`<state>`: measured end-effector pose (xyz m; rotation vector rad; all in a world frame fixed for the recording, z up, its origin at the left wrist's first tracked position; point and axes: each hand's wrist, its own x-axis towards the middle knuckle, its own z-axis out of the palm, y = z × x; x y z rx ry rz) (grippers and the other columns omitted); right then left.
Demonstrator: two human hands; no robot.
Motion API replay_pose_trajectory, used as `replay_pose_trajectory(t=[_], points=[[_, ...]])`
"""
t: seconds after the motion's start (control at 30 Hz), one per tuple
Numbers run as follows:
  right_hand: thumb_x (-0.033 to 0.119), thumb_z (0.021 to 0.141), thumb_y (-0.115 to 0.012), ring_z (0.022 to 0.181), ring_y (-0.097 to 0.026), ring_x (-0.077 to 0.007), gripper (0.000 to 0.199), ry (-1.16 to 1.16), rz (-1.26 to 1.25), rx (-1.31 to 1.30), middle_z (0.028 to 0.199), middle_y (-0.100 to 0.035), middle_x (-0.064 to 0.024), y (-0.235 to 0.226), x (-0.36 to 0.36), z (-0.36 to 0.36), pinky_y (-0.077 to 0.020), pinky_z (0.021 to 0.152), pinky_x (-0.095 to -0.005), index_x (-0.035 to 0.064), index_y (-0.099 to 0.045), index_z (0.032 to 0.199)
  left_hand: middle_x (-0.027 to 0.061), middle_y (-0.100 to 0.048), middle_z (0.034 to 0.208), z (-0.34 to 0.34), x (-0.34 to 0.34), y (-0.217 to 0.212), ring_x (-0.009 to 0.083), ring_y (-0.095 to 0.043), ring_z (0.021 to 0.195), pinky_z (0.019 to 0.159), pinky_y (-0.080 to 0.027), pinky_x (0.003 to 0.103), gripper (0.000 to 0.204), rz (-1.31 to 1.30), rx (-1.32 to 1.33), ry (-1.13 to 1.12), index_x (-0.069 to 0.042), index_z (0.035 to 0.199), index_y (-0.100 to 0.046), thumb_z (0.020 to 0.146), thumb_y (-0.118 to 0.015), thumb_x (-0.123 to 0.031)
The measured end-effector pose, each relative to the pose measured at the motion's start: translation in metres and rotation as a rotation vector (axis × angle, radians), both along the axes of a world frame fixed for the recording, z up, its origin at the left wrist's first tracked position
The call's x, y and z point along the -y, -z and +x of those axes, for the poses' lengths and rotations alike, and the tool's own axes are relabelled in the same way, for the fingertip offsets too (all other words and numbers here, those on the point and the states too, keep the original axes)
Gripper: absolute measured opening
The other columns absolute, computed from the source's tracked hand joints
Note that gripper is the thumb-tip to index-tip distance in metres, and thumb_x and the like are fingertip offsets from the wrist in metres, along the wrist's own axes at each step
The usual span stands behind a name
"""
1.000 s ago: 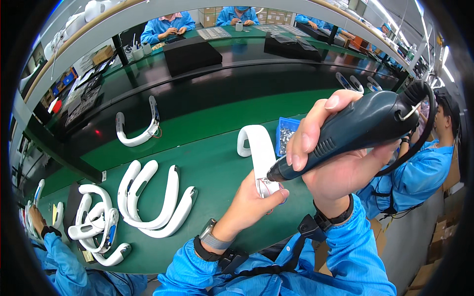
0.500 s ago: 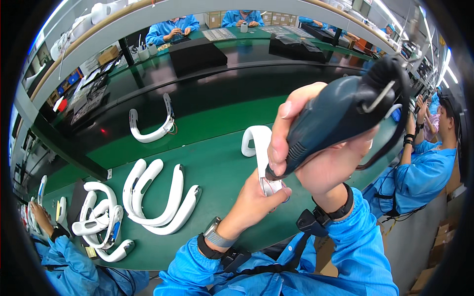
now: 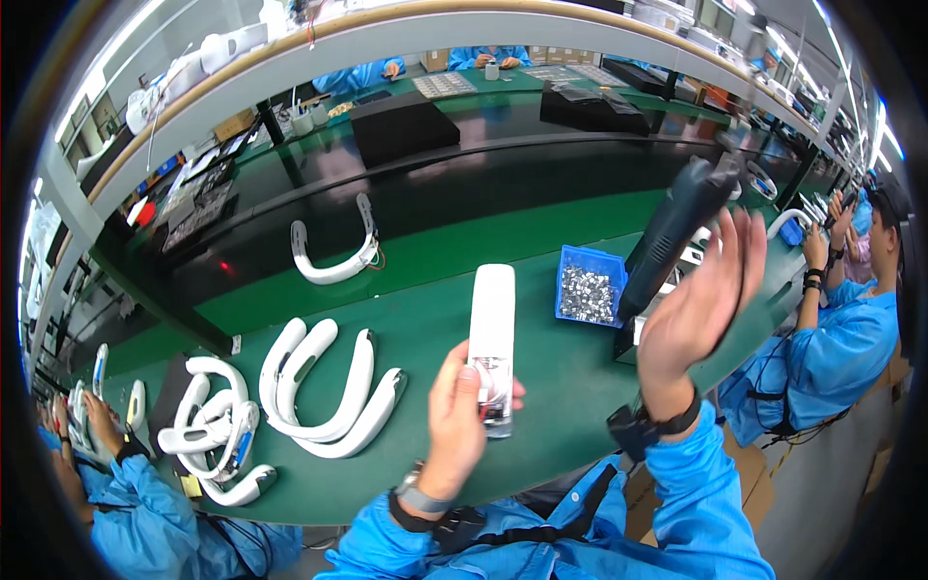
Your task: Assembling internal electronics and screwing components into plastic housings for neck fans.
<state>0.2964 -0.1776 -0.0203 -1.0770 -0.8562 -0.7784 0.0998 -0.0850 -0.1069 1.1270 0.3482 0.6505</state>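
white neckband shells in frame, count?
6 at least: held shell in left hand; belt shell on dark belt; nested pair on green bench; tangled pile, two-plus, some likely hidden.

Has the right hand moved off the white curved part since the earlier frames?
Yes. The right hand has come away from the white part, to the right and up, fingers spread. The dark electric screwdriver now hangs beside the blue parts bin.

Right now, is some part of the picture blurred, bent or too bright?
Head view: the right hand is motion-blurred beside the dark power screwdriver; the shelf edge curves from fisheye distortion; ceiling lights glare at the right rim; corners are black.
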Motion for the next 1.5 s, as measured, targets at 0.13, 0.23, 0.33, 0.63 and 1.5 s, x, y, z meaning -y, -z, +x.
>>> replay_pose_trajectory(t=[0.13, 0.23, 0.33, 0.63, 1.5], points=[[0.024, 0.087, -0.061, 0.122, -0.051, -0.0381, 0.061, -0.082, -0.358, 0.354, 0.129, -0.054, -0.0214, 0.025, 0.008, -0.032, -0.0342, 0.109, -0.05, -0.0037, -0.044, 0.14, 0.0104, -0.069, 0.088, -0.037, -0.038, -0.059, 0.0125, -0.066, 0.07, 0.06, -0.053, 0.025, 0.04, 0.173, -0.157, 0.252, 0.008, 0.123, -0.059, 0.105, -0.048, -0.026], [0.028, 0.085, -0.068, 0.092, -0.067, -0.0322, 0.044, -0.604, -1.047, 0.157, 0.097, -0.069, -0.0151, -0.003, 0.007, -0.051, -0.0524, 0.084, -0.04, 0.0018, -0.064, 0.119, 0.0053, -0.068, 0.073, -0.045, -0.064, -0.089, 0.0068, -0.06, 0.063, 0.055, -0.045, 0.022, 0.038, 0.451, -0.246, 0.402, 0.007, 0.109, -0.067, 0.104, -0.05, -0.026], [0.017, 0.078, -0.081, 0.072, -0.07, -0.0188, 0.033, -0.944, -1.006, -0.107, 0.084, -0.072, -0.0096, -0.005, 0.013, -0.058, -0.0536, 0.066, -0.0278, -0.0004, -0.067, 0.102, 0.005, -0.068, 0.07, -0.046, -0.081, -0.099, 0.0062, -0.059, 0.061, 0.054, -0.044, 0.022, 0.049, 0.524, -0.171, 0.337, 0.006, 0.116, -0.066, 0.106, -0.043, -0.036], [0.014, 0.077, -0.085, 0.073, -0.067, -0.0097, 0.032, -0.99, -0.865, -0.388, 0.082, -0.071, -0.0069, 0.018, 0.019, -0.067, -0.0518, 0.066, -0.0237, -0.0013, -0.066, 0.097, 0.0142, -0.071, 0.106, -0.068, -0.071, -0.114, 0.0309, -0.068, 0.091, 0.078, -0.056, 0.038, 0.05, 1.514, -0.019, -0.054, -0.003, 0.112, -0.072, 0.063, -0.075, 0.003], [0.017, 0.072, -0.079, 0.077, -0.068, -0.0183, 0.029, -0.26, -0.562, 0.654, 0.092, -0.071, -0.0045, 0.096, -0.124, -0.115, -0.0534, 0.07, -0.0336, 0.0033, -0.067, 0.095, 0.0051, -0.068, 0.105, -0.102, -0.132, 0.027, 0.016, -0.065, 0.099, 0.089, -0.054, 0.034, 0.019, -0.382, 0.14, -0.462, -0.004, 0.112, -0.063, 0.096, -0.066, -0.013]])
